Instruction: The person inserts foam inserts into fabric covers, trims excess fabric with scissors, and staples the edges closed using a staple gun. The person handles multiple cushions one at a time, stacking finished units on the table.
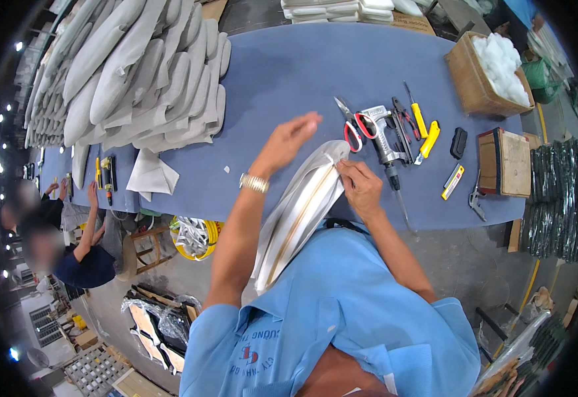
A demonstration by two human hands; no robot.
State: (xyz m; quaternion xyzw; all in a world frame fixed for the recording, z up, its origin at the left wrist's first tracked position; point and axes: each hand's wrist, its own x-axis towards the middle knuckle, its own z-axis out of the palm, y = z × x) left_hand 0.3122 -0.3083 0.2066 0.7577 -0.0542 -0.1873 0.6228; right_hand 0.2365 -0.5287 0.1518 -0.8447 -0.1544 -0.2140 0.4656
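A long, grey fabric-covered pad (295, 215) leans against my body at the table's front edge. Its white inner side faces up, with a tan strip running along it. Close to the pad's far end, my right hand (362, 188) pinches its fabric edge between thumb and fingers. My left hand (290, 142) is raised over the table left of the pad's tip, fingers stretched out and holding nothing. Just beyond the pad lie red-handled scissors (352, 126) and a silver staple gun (385, 135) with its air hose attached.
Many grey padded pieces (150, 79) are piled at the left. Right of the staple gun lie pliers (405, 119), a yellow screwdriver (418, 119) and a yellow cutter (428, 142). A carton of white stuffing (457, 69) stands at far right. Co-workers (90, 255) are at the left.
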